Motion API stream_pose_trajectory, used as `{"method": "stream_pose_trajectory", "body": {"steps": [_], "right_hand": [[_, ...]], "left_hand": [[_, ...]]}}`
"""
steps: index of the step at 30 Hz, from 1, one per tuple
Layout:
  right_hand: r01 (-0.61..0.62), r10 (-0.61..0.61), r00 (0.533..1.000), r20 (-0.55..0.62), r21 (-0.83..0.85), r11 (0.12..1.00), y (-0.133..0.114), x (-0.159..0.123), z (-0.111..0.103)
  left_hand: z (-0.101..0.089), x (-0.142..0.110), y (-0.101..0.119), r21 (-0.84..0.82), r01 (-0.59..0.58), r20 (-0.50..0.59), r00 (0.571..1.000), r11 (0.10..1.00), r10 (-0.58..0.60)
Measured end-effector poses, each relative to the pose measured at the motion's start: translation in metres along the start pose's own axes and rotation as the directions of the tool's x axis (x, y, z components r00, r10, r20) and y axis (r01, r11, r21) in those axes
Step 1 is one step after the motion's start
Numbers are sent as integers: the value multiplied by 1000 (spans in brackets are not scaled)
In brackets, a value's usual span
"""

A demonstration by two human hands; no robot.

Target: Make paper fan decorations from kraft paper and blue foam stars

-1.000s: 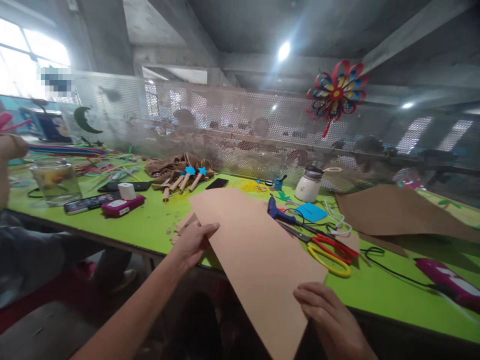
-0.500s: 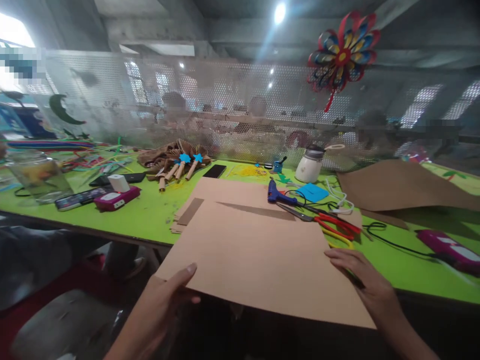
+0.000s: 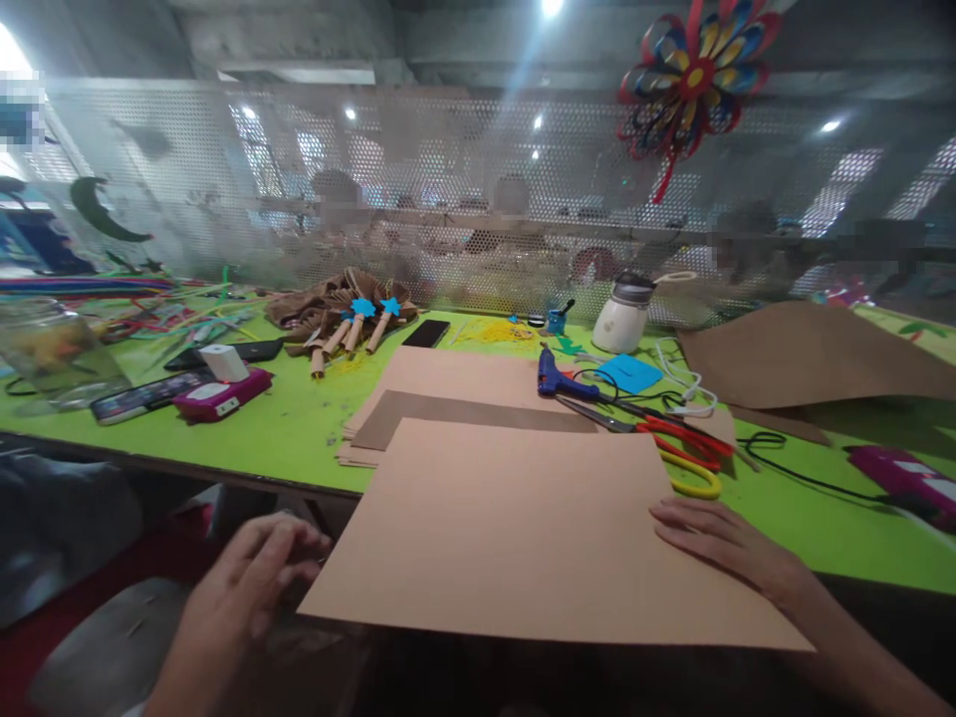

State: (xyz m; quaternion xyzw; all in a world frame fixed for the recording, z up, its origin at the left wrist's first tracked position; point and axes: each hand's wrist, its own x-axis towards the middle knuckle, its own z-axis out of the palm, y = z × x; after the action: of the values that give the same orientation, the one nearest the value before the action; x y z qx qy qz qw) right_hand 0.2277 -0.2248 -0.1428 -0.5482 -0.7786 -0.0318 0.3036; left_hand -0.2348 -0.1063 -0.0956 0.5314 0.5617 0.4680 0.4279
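Note:
A large light-brown sheet of card (image 3: pixel 515 538) lies partly over the stack, its near part reaching past the table's front edge. My right hand (image 3: pixel 724 543) rests on the sheet's right side with its fingers stretched flat; the thumb is hidden. My left hand (image 3: pixel 258 573) is just off the sheet's left edge, fingers curled together; whether anything small is in them is hidden. Under the sheet's far edge are a darker brown strip (image 3: pixel 470 410) and a stack of light-brown sheets (image 3: pixel 448 368). Scissors (image 3: pixel 687 443) with red handles lie beyond my right hand.
A blue glue gun (image 3: pixel 557 376) lies on the stack, near a blue paper piece (image 3: pixel 629 372) and a yellow handle (image 3: pixel 694 478). Farther back stand a white bottle (image 3: pixel 621 321) and rolled paper pieces (image 3: pixel 358 324). Purple power strips (image 3: pixel 224 393) and a glass jar (image 3: pixel 56 349) are also there.
My left hand has let go of the sheet's near left corner and moved left. The sheet has shifted toward me and slightly right, showing more of the dark strip. My right hand's fingers lie flatter.

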Motion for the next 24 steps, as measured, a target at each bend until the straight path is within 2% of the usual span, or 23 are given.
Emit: {"method": "stream_pose_trajectory", "body": {"steps": [1,2,4,6,7,12,14,19,21,24], "right_hand": [[2,-2,1000,8,2,1000,3,0,0],[4,-4,1000,18,3,1000,5,0,-1],[10,-10,999,40,3,1000,10,-1,0],[9,-9,999,44,-2,1000,11,-3,2],[5,-5,999,37,-5,1000,10,-4,3],[-26,24,999,-36,-29,999,-3,-3,8],[-17,15,998,-55,-38,999,-8,0,7],[6,-9,996,-83,-42,999,-13,3,6],[-4,1,996,-91,-40,999,-15,2,7],[-42,37,994,-106,-39,998,-17,-2,8]], "left_hand": [[-8,5,1,18,-52,-45,998,999,52],[-14,8,3,57,-108,-41,993,993,110],[-23,13,8,141,-199,109,977,970,185],[-24,14,13,217,-293,281,932,931,228],[-23,14,14,241,-333,321,914,912,248],[-3,12,11,343,-417,295,898,841,325],[2,12,8,361,-464,319,876,809,361],[-1,21,4,377,-537,405,828,754,387],[-4,24,7,374,-537,398,829,756,392],[-5,22,17,342,-485,322,865,804,385]]}}
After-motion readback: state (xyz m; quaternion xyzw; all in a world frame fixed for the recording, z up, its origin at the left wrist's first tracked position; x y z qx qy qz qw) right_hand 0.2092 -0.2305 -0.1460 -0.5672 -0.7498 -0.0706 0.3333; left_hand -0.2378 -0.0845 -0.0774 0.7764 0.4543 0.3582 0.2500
